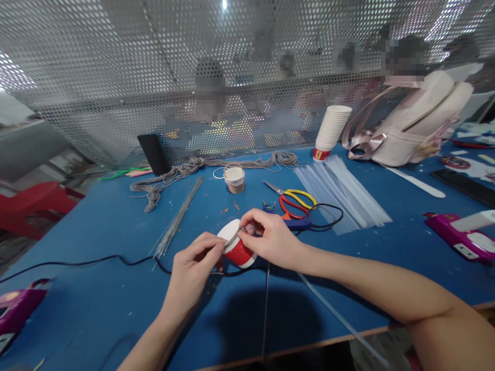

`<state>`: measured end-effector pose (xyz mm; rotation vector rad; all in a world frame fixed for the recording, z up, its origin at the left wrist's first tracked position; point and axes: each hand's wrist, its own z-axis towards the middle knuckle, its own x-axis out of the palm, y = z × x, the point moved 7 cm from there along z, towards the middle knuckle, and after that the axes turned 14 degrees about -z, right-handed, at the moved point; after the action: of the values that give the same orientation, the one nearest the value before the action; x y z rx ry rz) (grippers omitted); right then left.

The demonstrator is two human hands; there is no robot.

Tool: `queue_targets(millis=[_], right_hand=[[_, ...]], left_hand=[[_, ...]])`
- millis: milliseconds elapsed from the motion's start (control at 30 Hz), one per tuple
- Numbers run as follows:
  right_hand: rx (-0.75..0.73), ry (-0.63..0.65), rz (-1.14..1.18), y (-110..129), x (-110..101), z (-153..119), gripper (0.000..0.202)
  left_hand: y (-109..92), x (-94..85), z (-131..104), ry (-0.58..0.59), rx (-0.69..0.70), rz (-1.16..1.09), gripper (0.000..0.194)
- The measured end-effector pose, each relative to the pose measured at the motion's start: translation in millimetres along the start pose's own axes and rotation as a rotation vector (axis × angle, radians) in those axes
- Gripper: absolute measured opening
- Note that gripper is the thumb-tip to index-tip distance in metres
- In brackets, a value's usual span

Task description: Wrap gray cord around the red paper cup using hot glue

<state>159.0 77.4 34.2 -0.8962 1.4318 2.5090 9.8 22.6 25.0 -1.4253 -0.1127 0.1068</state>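
A person holds a cup tilted over the counter, nearer its front edge than its back. The left hand pinches the rim, thumb to fingers; the right hand, fingers curled closed, grips the opposite side.

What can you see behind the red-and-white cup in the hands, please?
Beyond the red-and-white cup, orange scraps and a brown container are on the tabletop. Anything directly behind it is hidden by the cup and the right hand.
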Motion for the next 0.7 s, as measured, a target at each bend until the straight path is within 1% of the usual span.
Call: queue_targets(millis=[167, 367, 500, 633, 700], right_hand=[[-0.099, 0.023, -0.011, 4.7, -1.2, 1.4, 0.023], [-0.184, 0.085, -0.06, 15.9, -5.4, 3.0, 0.017], [-0.21, 0.122, -0.118, 19.3, -5.9, 3.1, 0.015], [-0.217, 0.113, -0.178, 17.3, -4.7, 4.6, 0.014], [-0.224, 0.11, -0.197, 15.6, -3.5, 6.0, 0.014]], left_hand=[[-5.2, 0.1, 1.0, 0.004, 0.046, 0.047, 0.014], [-7.6, -1.3, 2.7, 0.024, 0.084, 0.056, 0.014], [-4.8, -4.1, 5.2, 0.026, 0.072, 0.055, 0.015], [-2.4, -8.1, 7.3, -0.018, 0.024, 0.021, 0.016], [-4.7, -9.7, 8.4, -0.052, 0.007, 0.043, 0.018]])
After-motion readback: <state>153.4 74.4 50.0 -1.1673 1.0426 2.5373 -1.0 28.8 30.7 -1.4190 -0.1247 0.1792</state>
